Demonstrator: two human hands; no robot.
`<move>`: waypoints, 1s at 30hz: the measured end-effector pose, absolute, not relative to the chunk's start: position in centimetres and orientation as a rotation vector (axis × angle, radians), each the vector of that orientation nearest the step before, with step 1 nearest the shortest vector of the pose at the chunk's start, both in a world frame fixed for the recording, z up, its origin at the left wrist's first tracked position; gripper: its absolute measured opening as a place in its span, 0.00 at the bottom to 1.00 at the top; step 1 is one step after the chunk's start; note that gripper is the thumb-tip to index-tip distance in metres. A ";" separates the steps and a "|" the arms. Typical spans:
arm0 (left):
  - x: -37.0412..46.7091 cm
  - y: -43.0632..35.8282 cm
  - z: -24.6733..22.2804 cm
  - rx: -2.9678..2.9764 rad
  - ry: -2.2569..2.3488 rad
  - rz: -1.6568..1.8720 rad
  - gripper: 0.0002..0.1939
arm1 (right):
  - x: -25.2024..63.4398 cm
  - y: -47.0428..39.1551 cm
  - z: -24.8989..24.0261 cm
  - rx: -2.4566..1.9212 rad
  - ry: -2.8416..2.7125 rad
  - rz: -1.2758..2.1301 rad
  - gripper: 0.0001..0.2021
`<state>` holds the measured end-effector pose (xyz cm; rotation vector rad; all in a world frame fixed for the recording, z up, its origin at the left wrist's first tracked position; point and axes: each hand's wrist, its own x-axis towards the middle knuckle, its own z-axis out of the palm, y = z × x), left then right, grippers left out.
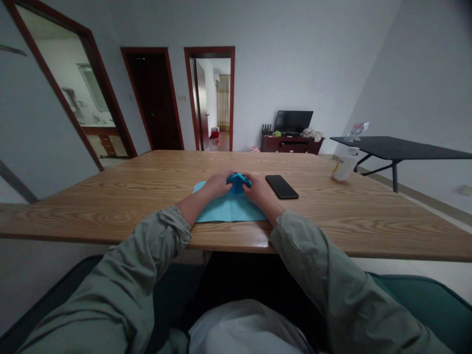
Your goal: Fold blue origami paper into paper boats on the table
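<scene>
Both hands grip a small folded blue piece (239, 182), perhaps paper, its kind not clear at this size. My left hand (220, 183) has its fingers closed on the left end, and my right hand (257, 188) pinches the right end with the thumb toward me. Beneath them a light blue sheet (230, 211) lies flat near the table's front edge, with a faint crease down its middle. My wrists partly cover its sides. The far side of the folded piece is hidden by my fingers.
A black phone (281, 187) lies just right of my right hand on the wooden table (92, 201). Farther right stands a whitish translucent cup or jug (344, 166). Beyond the table are a black folding table (409, 146) and a TV cabinet (293, 143).
</scene>
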<state>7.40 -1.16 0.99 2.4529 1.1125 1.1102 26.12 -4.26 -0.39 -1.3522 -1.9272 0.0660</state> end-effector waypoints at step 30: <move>9.6 -1.5 1.7 1.896 0.864 1.752 0.20 | 24.2 -4.0 0.0 -1.021 -1.390 0.648 0.15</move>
